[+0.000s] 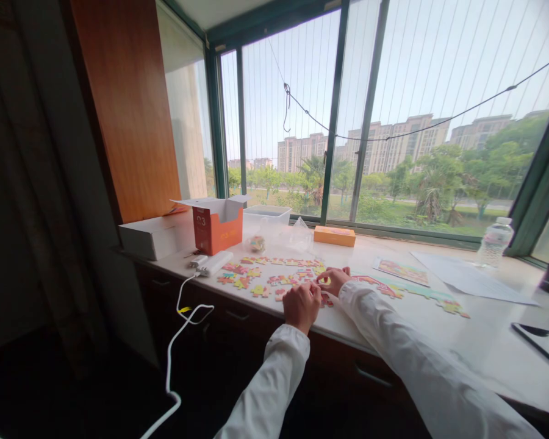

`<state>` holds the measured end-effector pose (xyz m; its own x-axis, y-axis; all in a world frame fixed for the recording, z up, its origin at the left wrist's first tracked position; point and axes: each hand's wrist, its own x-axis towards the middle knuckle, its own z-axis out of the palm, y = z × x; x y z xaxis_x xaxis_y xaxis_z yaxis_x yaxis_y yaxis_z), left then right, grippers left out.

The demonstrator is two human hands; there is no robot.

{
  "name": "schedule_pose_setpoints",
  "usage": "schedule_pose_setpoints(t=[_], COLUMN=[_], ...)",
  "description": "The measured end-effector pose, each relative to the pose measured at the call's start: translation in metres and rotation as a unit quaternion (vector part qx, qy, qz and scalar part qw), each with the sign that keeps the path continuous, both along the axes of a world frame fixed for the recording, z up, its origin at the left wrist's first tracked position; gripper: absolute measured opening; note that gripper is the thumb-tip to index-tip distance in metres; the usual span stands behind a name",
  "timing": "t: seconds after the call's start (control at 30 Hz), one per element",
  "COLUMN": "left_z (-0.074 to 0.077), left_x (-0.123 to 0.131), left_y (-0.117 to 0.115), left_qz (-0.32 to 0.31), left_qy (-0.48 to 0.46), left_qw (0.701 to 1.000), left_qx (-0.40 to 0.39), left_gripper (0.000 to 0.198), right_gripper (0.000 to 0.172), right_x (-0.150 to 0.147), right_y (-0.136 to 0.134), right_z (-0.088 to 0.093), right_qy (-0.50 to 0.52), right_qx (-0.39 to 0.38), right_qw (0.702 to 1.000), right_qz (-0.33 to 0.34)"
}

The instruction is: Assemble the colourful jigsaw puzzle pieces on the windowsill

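White sleeves [412, 347] lead to the left hand [302, 305], curled, and the right hand [333, 279], bent over puzzle pieces [260, 280] scattered mid-frame on the bench [485, 332], fingertips hidden so any pinch is untellable; outward, an open orange box [217, 230] stands left, a water bottle [495, 242] far right.
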<state>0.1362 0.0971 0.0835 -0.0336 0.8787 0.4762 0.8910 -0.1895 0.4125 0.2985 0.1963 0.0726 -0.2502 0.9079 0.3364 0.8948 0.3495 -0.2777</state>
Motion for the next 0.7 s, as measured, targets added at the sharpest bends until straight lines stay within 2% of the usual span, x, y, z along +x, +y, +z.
schedule_pose_setpoints(t=[0.27,0.57,0.7], left_z=[0.0,0.0,0.002], left_x=[0.0,0.0,0.0], left_y=[0.0,0.0,0.0], left_qz=[-0.004,-0.005,-0.008], left_qy=[0.0,0.007,0.006], left_qw=[1.0,1.0,1.0], left_qx=[-0.002,0.003,-0.013], left_gripper=[0.044,0.044,0.043], right_gripper=[0.023,0.021,0.021], right_x=[-0.003,0.005,-0.002], right_y=[0.006,0.022,0.03], right_z=[0.003,0.002,0.008], right_qy=[0.007,0.003,-0.002], right_qx=[-0.002,0.011,0.0], right_qw=[0.999,1.0,1.0], right_qz=[0.031,0.017,0.015])
